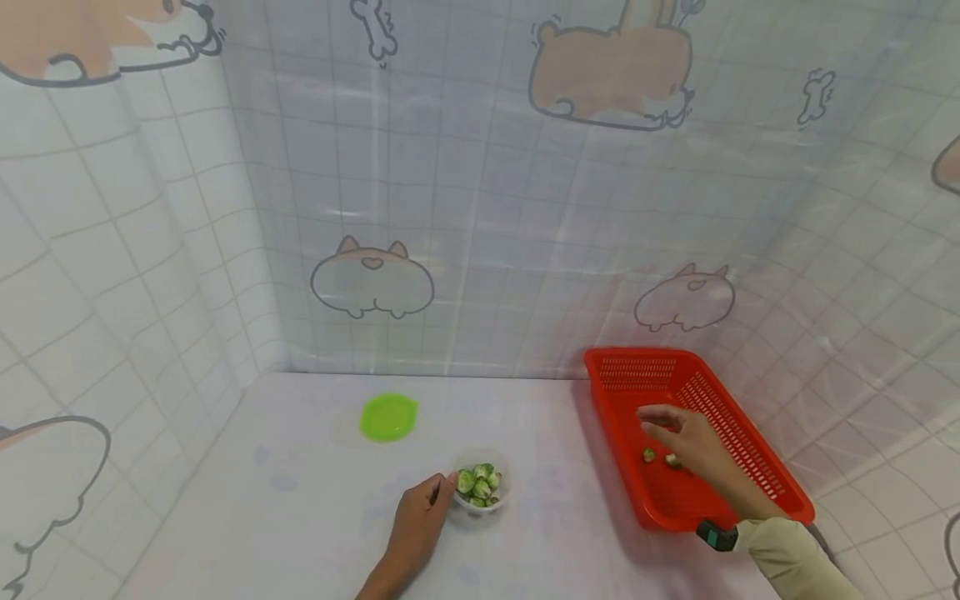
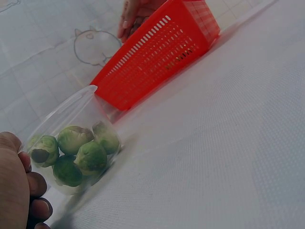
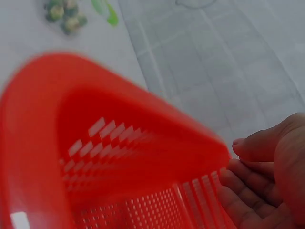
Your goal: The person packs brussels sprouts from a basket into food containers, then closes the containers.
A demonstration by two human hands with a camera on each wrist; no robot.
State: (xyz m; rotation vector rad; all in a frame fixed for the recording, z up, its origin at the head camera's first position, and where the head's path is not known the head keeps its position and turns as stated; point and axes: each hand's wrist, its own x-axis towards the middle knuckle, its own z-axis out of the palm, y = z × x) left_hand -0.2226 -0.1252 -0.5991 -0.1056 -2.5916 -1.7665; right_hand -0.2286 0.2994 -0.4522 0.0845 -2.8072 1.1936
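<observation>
At the rim of a clear plastic bowl (image 1: 504, 498), my left hand (image 1: 418, 518) holds the left side between thumb and curled fingers. Several Brussels sprouts (image 1: 481, 486) fill the bowl, which stands on the table; the left wrist view shows them through its wall (image 2: 102, 112). Over a red plastic basket (image 1: 626, 379) on the right hovers my right hand (image 1: 693, 440), fingers loosely bent and nothing seen between them. Beneath it, a small sprout (image 1: 648, 455) and a paler one (image 1: 672, 460) lie on the basket floor. The right wrist view shows the hand beside the basket wall (image 3: 143, 157).
A bright green lid (image 1: 388, 417) lies flat behind and left of the bowl. White tabletop (image 1: 300, 467) surrounds these things. Tiled-pattern sheets (image 1: 480, 208) with cartoon dogs rise at the back and both sides. The basket's right rim is close to the right sheet.
</observation>
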